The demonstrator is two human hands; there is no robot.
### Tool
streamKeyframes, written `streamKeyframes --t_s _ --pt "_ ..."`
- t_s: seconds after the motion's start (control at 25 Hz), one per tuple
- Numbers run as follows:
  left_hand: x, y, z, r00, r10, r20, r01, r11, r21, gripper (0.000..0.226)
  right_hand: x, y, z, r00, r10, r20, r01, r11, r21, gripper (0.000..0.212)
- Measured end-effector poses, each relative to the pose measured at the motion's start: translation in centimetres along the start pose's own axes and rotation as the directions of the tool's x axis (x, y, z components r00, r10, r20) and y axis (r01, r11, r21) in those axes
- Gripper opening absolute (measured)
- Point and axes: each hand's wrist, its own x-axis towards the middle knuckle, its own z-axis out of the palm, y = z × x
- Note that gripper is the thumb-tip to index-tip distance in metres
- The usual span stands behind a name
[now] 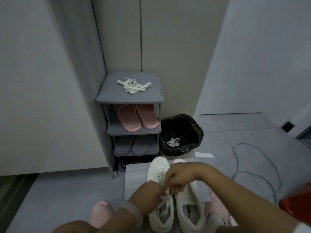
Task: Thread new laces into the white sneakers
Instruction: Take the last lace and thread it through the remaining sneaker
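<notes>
Two white sneakers stand side by side on a pale sheet point(134, 179) on the floor. The left sneaker point(159, 169) has a white lace threaded through its eyelets. The right sneaker point(190, 209) shows no lace. My left hand point(148, 197) and my right hand point(178, 180) meet over the left sneaker's upper eyelets, and each pinches an end of its lace point(164, 196). A loose bundle of white laces point(133, 85) lies on top of the grey shoe rack point(107, 96).
The rack holds pink slippers point(136, 117) and grey slippers point(129, 143). A bin with a black bag point(181, 135) beside it holds a crumpled lace point(173, 142). A grey cable point(252, 175) loops on the floor at right. Pink footwear point(100, 212) sits by my knees.
</notes>
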Motion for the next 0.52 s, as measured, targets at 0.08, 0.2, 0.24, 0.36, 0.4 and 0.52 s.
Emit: streamKeyframes --t_s 0.08,0.2,0.24,0.36,0.4,0.52 --pt "0.9 -1.5 -4.1 0.958 -0.059 -0.279 0.006 0.983 -0.185 0.033 0.1 -2.3 -3.4 0.954 -0.144 -0.262 0.114 0.985 -0.126 0.027" --pt "2.2 -4.3 -9.9 0.788 -0.300 -0.538 -0.028 0.855 -0.518 0.029 2.0 -7.1 -9.6 0.572 -0.331 -0.750 0.222 0.943 -0.247 0.026" --pt "2.4 -5.0 -10.8 0.737 -0.362 -0.571 -0.082 0.791 -0.607 0.028 3.0 -8.6 -11.7 0.444 -0.341 -0.828 0.238 0.936 -0.258 0.027" --pt "2.7 -6.9 -11.5 0.728 -0.368 -0.579 -0.176 0.715 -0.677 0.032 7.2 -12.1 -16.5 0.330 -0.373 -0.867 0.124 0.928 -0.352 0.028" --pt "2.9 -7.4 -11.3 0.747 -0.348 -0.567 -0.172 0.722 -0.670 0.031 8.7 -12.6 -17.4 0.387 -0.366 -0.847 0.030 0.922 -0.385 0.027" --pt "3.4 -9.2 -11.0 0.734 -0.364 -0.574 -0.160 0.728 -0.666 0.028 11.7 -12.6 -18.7 0.631 -0.213 -0.746 -0.259 0.849 -0.460 0.034"
